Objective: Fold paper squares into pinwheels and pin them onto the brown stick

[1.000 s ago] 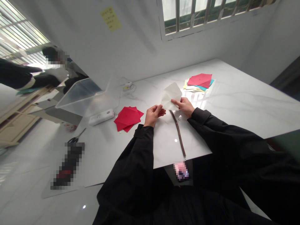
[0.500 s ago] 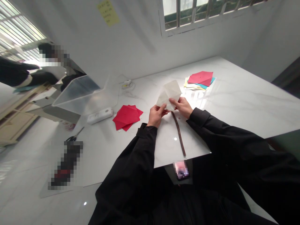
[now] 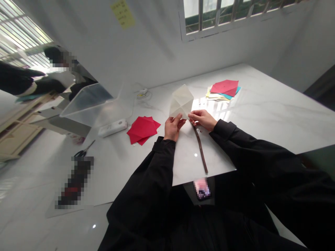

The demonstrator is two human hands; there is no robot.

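Pinching the angular cream paper (image 3: 182, 98) by its near side, your left hand (image 3: 172, 128) and right hand (image 3: 205, 120) point it toward the desk's (image 3: 267, 111) far edge.

White table (image 3: 267, 111): red papers (image 3: 142, 129), 1 brown stick (image 3: 200, 148), scissors (image 3: 81, 152).

Black sleeves (image 3: 146, 181) with cuffs (image 3: 227, 129) leave hands (image 3: 172, 129) bare.

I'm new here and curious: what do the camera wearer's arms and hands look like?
The left sleeve and right sleeve are long, loose, black and cuffed. The left hand and right hand are gloveless, with no cables or markings visible.
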